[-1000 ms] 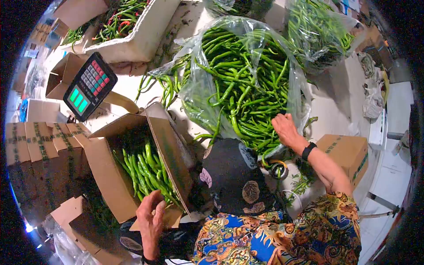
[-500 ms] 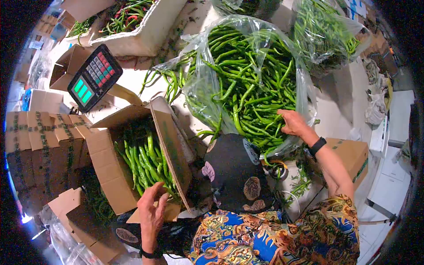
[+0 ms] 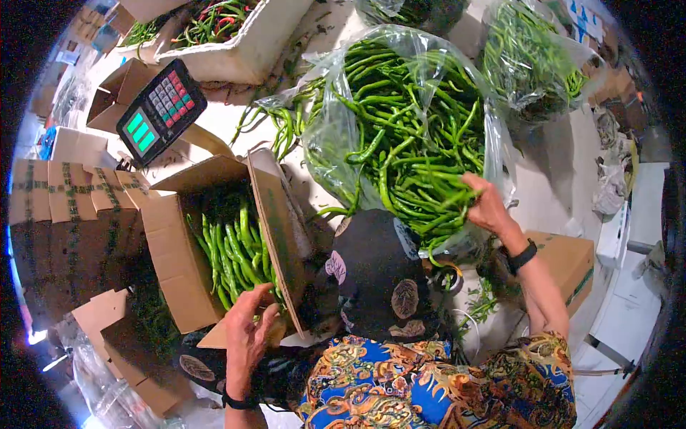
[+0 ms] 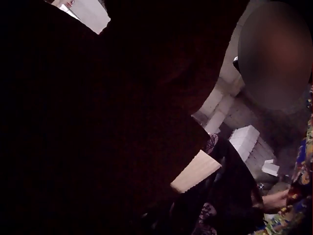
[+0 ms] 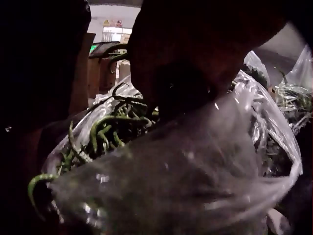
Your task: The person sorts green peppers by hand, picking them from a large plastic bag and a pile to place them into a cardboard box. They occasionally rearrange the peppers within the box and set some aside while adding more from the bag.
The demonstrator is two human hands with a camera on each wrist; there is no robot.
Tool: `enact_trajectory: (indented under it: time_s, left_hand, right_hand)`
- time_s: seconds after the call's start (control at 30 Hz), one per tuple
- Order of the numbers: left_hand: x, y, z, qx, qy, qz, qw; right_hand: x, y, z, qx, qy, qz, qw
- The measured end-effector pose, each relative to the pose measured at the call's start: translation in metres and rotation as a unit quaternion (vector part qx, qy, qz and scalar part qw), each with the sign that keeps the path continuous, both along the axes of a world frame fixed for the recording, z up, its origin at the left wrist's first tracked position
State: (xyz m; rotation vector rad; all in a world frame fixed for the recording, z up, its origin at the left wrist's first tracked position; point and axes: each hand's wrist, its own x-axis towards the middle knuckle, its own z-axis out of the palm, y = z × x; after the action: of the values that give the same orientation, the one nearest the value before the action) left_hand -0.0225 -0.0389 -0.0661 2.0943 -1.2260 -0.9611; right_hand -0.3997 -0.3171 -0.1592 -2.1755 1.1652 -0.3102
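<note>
A large clear plastic bag (image 3: 326,154) full of long green chili peppers (image 3: 389,93) lies open on the table in the head view. At its near right side my right hand (image 3: 491,209) grips a few green chili peppers (image 3: 451,191), which look blurred. In the right wrist view the bag's film (image 5: 161,181) covers much of the foreground beneath the dark hand. My left hand (image 3: 246,330) is at the near end of a cardboard box (image 3: 179,268), fingers loosely bent beside the green chili peppers (image 3: 232,250) lined up lengthwise inside. Darkness fills most of the left wrist view.
A scale display (image 3: 161,111) stands behind the box. Taped cartons (image 3: 68,193) are stacked at left, and a closed carton (image 3: 564,264) sits at right. Farther back are a white foam crate (image 3: 246,53) of peppers and another pepper bag (image 3: 529,64). A tape roll (image 3: 449,277) lies near the bag.
My right hand has closed on several peppers and draws them slightly up from the pile. My left hand stays by the box. The whole head view has shifted a little.
</note>
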Motion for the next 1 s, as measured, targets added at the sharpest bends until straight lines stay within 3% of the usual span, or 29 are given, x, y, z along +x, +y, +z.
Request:
enact_trajectory:
  time_s: [0.07, 0.17, 0.2, 0.27, 0.33, 0.4, 0.47, 0.53, 0.6, 0.67, 0.73, 0.77, 0.8, 0.87, 0.9, 0.93, 1.0]
  left_hand:
    - [-0.001, 0.000, -0.006, -0.021, 0.015, -0.020, 0.999]
    - [-0.007, -0.001, 0.001, -0.003, 0.036, -0.002, 0.999]
    - [-0.008, -0.001, 0.003, -0.004, 0.032, -0.008, 0.999]
    - [-0.010, 0.000, 0.012, -0.013, 0.016, -0.016, 1.000]
    - [-0.014, 0.003, 0.021, -0.020, 0.045, 0.030, 0.998]
    - [-0.020, 0.002, 0.032, -0.028, 0.083, 0.062, 0.994]
    - [-0.027, 0.001, 0.035, -0.033, 0.119, 0.089, 0.988]
    - [-0.037, -0.004, 0.035, -0.049, 0.197, 0.121, 0.972]
    - [-0.048, -0.019, 0.045, -0.067, 0.204, 0.101, 0.971]
    - [-0.054, -0.027, 0.050, -0.089, 0.144, -0.006, 0.986]
    - [-0.063, -0.033, 0.057, -0.111, 0.134, -0.051, 0.984]
    - [-0.066, -0.032, 0.057, -0.097, 0.142, -0.052, 0.984]
    - [-0.068, -0.031, 0.058, -0.083, 0.150, -0.052, 0.984]
    - [-0.070, -0.023, 0.050, -0.084, 0.161, -0.058, 0.982]
    - [-0.068, -0.022, 0.049, -0.089, 0.170, -0.065, 0.979]
    - [-0.066, -0.022, 0.051, -0.097, 0.166, -0.063, 0.979]
    - [-0.066, -0.015, 0.052, -0.111, 0.170, -0.061, 0.977]
  right_hand:
    - [0.021, -0.010, 0.005, 0.064, -0.009, -0.049, 0.997]
    - [0.024, -0.031, -0.003, -0.076, 0.011, 0.005, 0.997]
    - [0.040, -0.027, 0.038, 0.042, -0.014, -0.043, 0.998]
    - [0.037, -0.033, 0.061, 0.203, -0.192, -0.074, 0.957]
    - [0.045, -0.032, 0.112, 0.176, -0.180, -0.130, 0.959]
    - [0.036, -0.046, 0.114, 0.143, -0.226, -0.123, 0.956]
    - [0.033, -0.050, 0.105, 0.189, -0.329, -0.185, 0.906]
    - [0.025, -0.065, 0.054, 0.052, -0.141, -0.119, 0.981]
    - [0.036, -0.054, 0.016, -0.052, 0.026, -0.019, 0.998]
    - [0.043, -0.051, -0.027, -0.056, -0.005, 0.014, 0.998]
    - [0.087, -0.037, 0.032, 0.010, -0.096, 0.070, 0.993]
    - [0.099, -0.025, 0.055, -0.036, -0.052, 0.045, 0.997]
    - [0.107, -0.034, 0.056, -0.087, -0.174, 0.055, 0.979]
    - [0.117, -0.039, 0.097, 0.121, -0.282, -0.002, 0.952]
    - [0.108, -0.059, 0.068, 0.025, -0.303, 0.015, 0.952]
    - [0.113, -0.064, 0.086, 0.216, -0.372, -0.068, 0.900]
    - [0.109, -0.071, 0.092, 0.300, -0.443, -0.117, 0.837]
